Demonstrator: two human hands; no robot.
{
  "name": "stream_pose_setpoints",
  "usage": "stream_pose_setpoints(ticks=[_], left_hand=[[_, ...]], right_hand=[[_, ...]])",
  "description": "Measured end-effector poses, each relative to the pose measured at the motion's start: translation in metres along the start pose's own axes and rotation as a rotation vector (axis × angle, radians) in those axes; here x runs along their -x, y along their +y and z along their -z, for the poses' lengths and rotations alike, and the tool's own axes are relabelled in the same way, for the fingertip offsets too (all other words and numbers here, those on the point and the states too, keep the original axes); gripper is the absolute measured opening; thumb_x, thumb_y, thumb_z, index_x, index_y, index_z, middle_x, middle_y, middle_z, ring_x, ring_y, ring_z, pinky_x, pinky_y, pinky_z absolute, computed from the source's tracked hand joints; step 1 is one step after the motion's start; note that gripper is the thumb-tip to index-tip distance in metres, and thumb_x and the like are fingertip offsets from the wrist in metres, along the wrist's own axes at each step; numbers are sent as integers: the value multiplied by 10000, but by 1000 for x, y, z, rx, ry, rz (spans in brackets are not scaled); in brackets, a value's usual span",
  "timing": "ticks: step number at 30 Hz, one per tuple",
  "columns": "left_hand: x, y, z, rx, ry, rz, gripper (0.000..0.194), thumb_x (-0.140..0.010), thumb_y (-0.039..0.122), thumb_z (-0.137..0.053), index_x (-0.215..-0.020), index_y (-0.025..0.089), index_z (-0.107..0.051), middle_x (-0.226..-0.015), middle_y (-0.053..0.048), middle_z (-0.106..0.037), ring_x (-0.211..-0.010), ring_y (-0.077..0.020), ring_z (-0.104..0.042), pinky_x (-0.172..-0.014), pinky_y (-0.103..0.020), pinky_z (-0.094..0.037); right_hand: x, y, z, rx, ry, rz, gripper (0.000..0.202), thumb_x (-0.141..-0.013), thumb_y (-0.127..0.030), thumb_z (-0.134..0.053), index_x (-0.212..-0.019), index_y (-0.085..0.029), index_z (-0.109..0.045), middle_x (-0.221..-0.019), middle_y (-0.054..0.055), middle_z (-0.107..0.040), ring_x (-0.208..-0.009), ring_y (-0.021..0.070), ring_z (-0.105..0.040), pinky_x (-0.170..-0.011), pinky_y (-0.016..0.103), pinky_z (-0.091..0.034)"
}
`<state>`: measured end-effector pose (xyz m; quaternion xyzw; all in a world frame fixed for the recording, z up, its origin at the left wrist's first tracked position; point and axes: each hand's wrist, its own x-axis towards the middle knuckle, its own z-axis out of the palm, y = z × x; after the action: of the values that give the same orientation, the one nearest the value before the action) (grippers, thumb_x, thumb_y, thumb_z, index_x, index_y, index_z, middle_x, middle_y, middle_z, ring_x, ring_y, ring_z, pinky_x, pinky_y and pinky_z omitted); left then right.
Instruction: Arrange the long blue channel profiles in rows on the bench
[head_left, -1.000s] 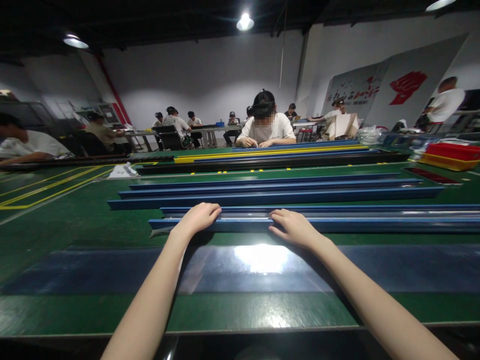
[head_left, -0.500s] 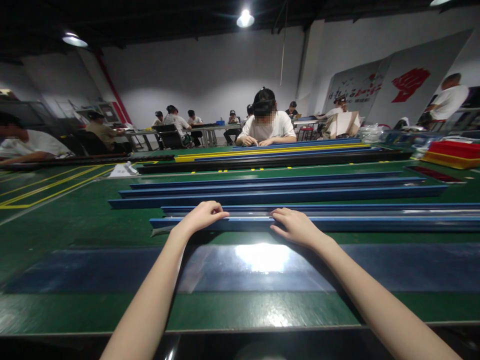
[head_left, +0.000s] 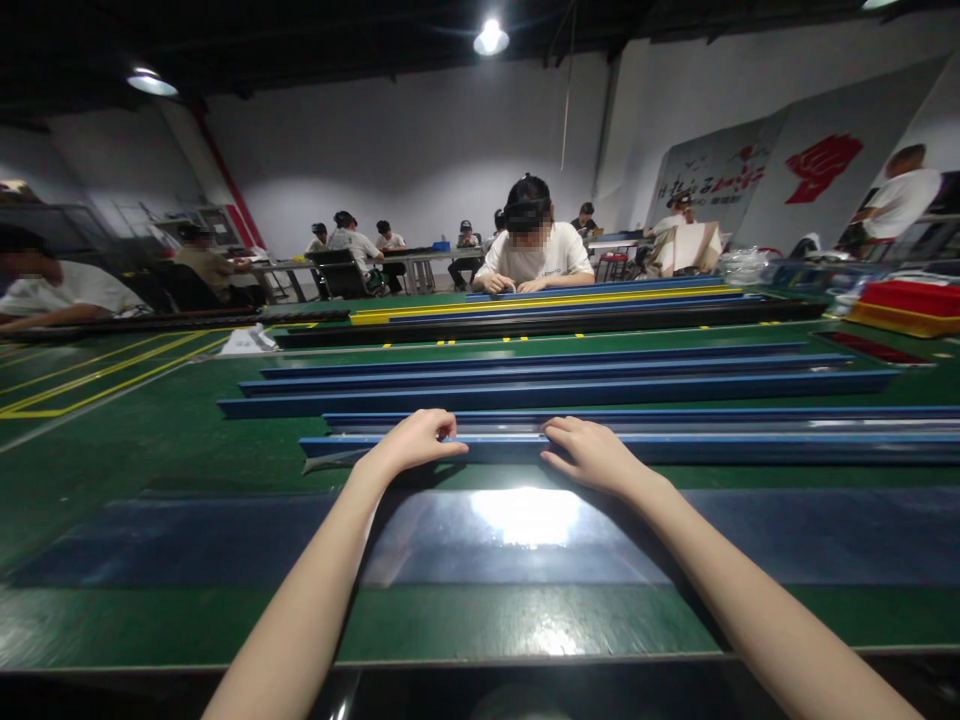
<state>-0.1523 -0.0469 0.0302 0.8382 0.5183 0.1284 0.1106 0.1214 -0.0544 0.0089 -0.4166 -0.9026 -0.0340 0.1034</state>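
A long blue channel-shaped strip lies across the green table in front of me, its trough facing up. My left hand grips its near wall, fingers curled over into the trough and thumb along the front face. Further right, my right hand holds the same wall, fingertips over the top edge and thumb below on the outside. The fingertips of both hands are partly hidden inside the trough. Between the strip and me, a clear flat plastic sheet lies on the table under my forearms, reflecting a lamp.
Several more blue strips lie just beyond, with yellow strips and a black strip behind them. A co-worker sits across the green table. Red and yellow bins stand at the right.
My left hand has shifted slightly right and its thumb has dropped from the top edge to the strip's front face. My right hand stays in place.
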Motion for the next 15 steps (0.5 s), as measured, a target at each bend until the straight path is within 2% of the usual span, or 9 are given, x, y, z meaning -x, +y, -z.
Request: stream_pose_setpoints(ticks=[8, 15], left_hand=[[1, -8, 1, -47, -21, 9, 266, -680, 440, -567, -669, 176, -539, -665, 16, -540, -615, -127, -477, -553, -225, -314], [2, -7, -1, -90, -10, -12, 265, -691, 446, -547, -676, 182, -533, -673, 15, -544, -616, -129, -475, -554, -226, -316]], right_hand=[[0, 1, -1, 22, 2, -11, 281, -876, -345, -400, -957, -159, -594, -1038, 99, -600, -946, 194, -545, -783, 284, -393], [1, 0, 0, 28, 1, -14, 263, -874, -323, -400, -942, -156, -591, -1031, 99, -596, -934, 192, -545, -765, 279, -391]])
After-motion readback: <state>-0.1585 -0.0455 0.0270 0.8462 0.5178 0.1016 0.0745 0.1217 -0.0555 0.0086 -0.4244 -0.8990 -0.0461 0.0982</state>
